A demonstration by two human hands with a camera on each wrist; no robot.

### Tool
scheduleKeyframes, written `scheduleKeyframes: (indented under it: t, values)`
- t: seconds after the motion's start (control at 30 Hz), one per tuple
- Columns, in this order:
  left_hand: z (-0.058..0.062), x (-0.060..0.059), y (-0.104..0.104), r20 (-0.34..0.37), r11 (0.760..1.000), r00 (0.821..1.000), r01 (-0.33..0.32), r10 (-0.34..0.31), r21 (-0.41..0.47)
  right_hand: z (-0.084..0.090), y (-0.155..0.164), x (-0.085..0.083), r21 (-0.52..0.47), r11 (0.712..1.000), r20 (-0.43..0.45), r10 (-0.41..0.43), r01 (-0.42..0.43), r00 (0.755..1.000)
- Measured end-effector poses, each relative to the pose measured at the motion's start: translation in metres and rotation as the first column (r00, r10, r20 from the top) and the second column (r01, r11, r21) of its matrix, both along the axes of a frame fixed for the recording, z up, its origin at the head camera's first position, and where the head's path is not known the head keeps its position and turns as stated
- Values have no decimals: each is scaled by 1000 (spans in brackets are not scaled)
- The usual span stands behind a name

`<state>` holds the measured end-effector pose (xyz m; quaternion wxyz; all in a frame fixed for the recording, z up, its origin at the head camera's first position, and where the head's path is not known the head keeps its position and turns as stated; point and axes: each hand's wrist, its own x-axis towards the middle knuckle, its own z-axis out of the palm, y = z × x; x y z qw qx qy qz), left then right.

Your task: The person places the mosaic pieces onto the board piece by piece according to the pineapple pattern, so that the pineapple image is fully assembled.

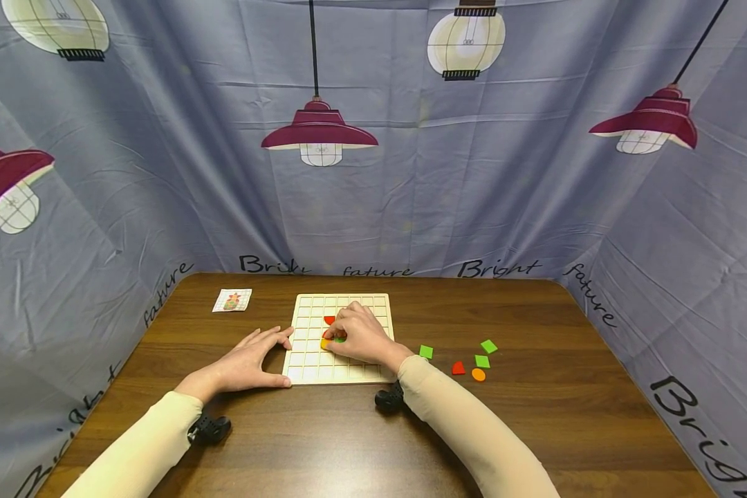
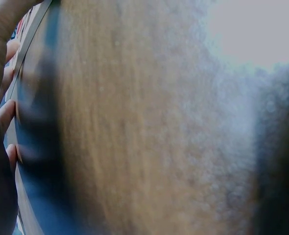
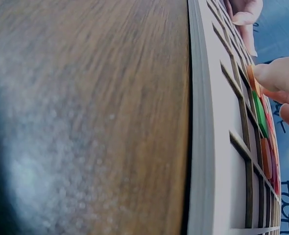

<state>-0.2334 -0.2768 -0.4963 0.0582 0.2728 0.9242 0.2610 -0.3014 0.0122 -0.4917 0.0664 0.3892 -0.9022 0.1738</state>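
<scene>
A pale wooden grid board [image 1: 361, 373] lies on the brown table. My right hand [image 1: 337, 336] rests on the board's middle, fingers curled over an orange piece [image 1: 326, 343] and a green piece [image 1: 339, 339]. In the right wrist view a fingertip [image 3: 274, 73] pinches the orange piece [image 3: 251, 78] set in a cell, with the green piece [image 3: 258, 113] beside it. A red half-round piece [image 1: 329, 319] sits one row farther back. My left hand [image 1: 280, 348] lies flat with straight fingers against the board's left edge. The left wrist view is blurred and shows only fingers [image 2: 7, 112].
Loose pieces lie to the right of the board: three green squares [image 1: 426, 351], a red piece [image 1: 458, 369] and an orange oval [image 1: 478, 374]. A small picture card [image 1: 232, 300] lies at the back left. Printed grey curtains enclose the table on three sides.
</scene>
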Motion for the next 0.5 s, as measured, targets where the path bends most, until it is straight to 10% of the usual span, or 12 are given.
scheduleKeyframes:
  t: [0.5]
  values:
    - [0,0,0,1,1000,1000,-2,2,7,9,11,1,-50,999,29,11,-9,1000]
